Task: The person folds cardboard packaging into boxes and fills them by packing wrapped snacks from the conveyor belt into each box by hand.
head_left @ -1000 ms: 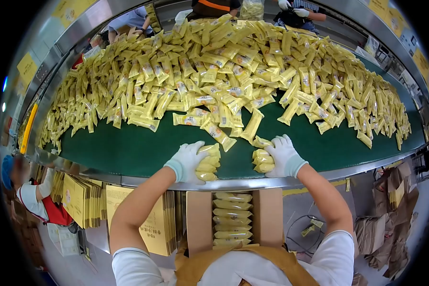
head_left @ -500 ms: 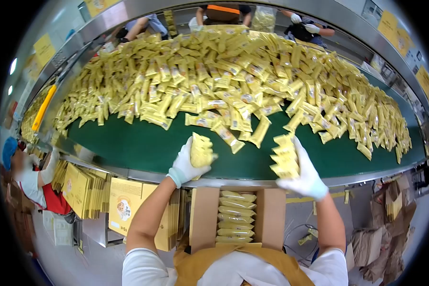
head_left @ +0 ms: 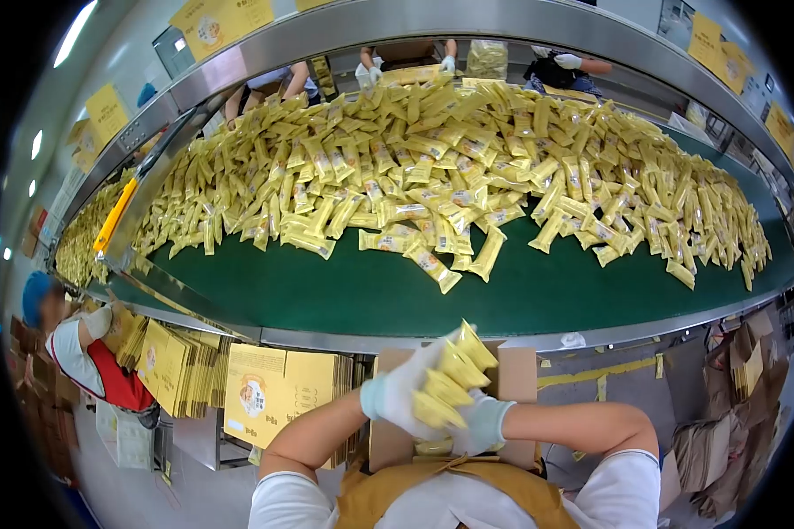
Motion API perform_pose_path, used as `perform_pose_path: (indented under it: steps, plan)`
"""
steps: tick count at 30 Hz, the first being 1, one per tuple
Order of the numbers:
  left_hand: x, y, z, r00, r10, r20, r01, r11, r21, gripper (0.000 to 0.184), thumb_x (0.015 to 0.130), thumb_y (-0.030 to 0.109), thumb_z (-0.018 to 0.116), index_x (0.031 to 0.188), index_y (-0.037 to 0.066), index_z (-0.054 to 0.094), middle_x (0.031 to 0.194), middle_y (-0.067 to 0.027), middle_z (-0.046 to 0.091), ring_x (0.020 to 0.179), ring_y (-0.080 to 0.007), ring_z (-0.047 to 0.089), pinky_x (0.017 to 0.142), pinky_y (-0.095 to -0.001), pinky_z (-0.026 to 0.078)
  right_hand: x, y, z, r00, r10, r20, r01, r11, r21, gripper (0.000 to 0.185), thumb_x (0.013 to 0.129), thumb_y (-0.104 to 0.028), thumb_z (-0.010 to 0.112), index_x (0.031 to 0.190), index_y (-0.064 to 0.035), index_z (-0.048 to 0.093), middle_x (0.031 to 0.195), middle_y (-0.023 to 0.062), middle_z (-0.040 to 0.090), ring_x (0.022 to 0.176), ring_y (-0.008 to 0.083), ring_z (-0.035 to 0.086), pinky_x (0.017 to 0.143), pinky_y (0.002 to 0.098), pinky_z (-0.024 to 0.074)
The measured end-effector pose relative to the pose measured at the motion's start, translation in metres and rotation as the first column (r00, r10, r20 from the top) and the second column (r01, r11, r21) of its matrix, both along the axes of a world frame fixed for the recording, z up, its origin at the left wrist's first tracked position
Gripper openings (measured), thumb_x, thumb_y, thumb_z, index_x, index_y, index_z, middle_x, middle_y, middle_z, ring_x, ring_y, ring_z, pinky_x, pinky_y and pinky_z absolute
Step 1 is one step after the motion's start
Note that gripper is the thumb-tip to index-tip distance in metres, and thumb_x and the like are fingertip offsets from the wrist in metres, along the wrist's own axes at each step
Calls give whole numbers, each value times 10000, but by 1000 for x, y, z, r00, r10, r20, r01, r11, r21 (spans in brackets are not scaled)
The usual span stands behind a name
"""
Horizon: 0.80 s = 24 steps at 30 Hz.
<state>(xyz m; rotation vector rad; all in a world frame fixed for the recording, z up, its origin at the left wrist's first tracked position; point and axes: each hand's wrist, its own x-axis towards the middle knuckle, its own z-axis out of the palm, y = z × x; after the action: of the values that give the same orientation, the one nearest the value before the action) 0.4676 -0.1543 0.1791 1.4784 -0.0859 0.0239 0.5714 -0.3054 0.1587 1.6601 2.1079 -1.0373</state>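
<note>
Above the open carton (head_left: 518,375), my gloved left hand (head_left: 406,388) is closed round several yellow packets (head_left: 450,375) stacked together. My gloved right hand (head_left: 481,423) is beside and below it, over the carton, against the lower packets; its fingers are mostly hidden, and whether it grips them is unclear. Most of the carton's inside is covered by my hands, with one packet showing at the bottom. Beyond the carton, a large heap of yellow packets (head_left: 415,167) lies on the green belt (head_left: 326,291).
Flat printed cartons (head_left: 273,392) stand to the left of my carton. A person in a red apron (head_left: 119,370) is at the far left. Other people's gloved hands (head_left: 448,65) show beyond the heap. Brown paper sacks (head_left: 701,454) lie at the right. A metal rail (head_left: 397,342) edges the belt.
Both hands have come from the belt to above the carton, bringing packets that were in two separate stacks. The hands are now together, and the view has tilted up slightly.
</note>
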Motion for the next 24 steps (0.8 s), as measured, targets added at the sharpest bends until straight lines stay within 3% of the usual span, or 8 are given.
perform_pose_path:
  steps: [1,3,6,11,13,16,19,24]
  plan:
    - [2,-5,-1,999,-11,47,3,984,178,873,786,370,783,1440,-19,355,1226,-151,582,1057,-267,601,901,-360,493,-5,-5,-23,996,-55,-68,57,998,34,612,869,-293,629,1410,-49,480,1237,190,590,1126,337,579,978,438,434]
    - [9,-14,0,958,-42,283,-164,728,665,1299,551,419,914,1543,-32,205,1344,-194,507,1212,-350,515,1067,-420,396,-18,-17,-79,918,-251,-306,320,927,198,513,916,-263,573,1386,-67,507,1252,182,601,1138,345,579,996,428,439]
    - [11,-20,-14,941,-72,330,-272,420,866,1003,637,356,840,1430,-58,388,1236,-200,536,1168,-366,534,1016,-465,422,-34,-36,-135,726,-325,-606,593,742,312,388,987,-219,488,1350,-95,549,1275,170,619,1156,356,580,1023,413,448]
    - [7,-34,-31,938,-9,345,-343,90,935,815,660,307,780,1347,-30,501,1149,-170,556,1116,-342,551,993,-468,423,-18,-42,-49,997,-5,-79,23,972,234,410,949,-190,518,1337,-59,546,1086,203,671,1007,390,654,916,442,506]
    - [8,-39,-39,934,-2,357,-356,-41,933,776,676,280,758,1344,-22,502,1112,-158,554,1085,-332,551,989,-456,417,-18,-43,-37,993,-64,-97,81,980,182,435,929,-197,535,1335,-40,536,1033,209,678,957,386,676,861,460,526]
    - [13,-46,-51,983,40,180,-176,-89,980,828,673,266,754,1384,-32,453,1089,-155,554,1062,-327,544,987,-446,403,-29,-40,-40,977,-214,16,211,970,122,591,906,-185,551,1470,-45,441,1050,193,705,892,382,701,755,481,545]
    - [26,-48,-54,985,49,-167,168,-12,986,927,647,272,773,1423,-57,388,1088,-162,543,1049,-318,536,975,-442,397,-37,-28,-36,975,-85,206,84,996,13,533,937,-245,509,1438,-71,456,994,168,711,896,344,704,735,470,543]
    - [37,-39,-55,931,-80,-356,357,7,934,1006,651,347,812,1422,-106,351,1269,-241,510,1201,-360,512,1055,-441,379,-1,-12,18,990,133,39,-129,988,-82,566,924,-215,538,1474,-119,445,991,154,726,896,330,707,742,435,547]
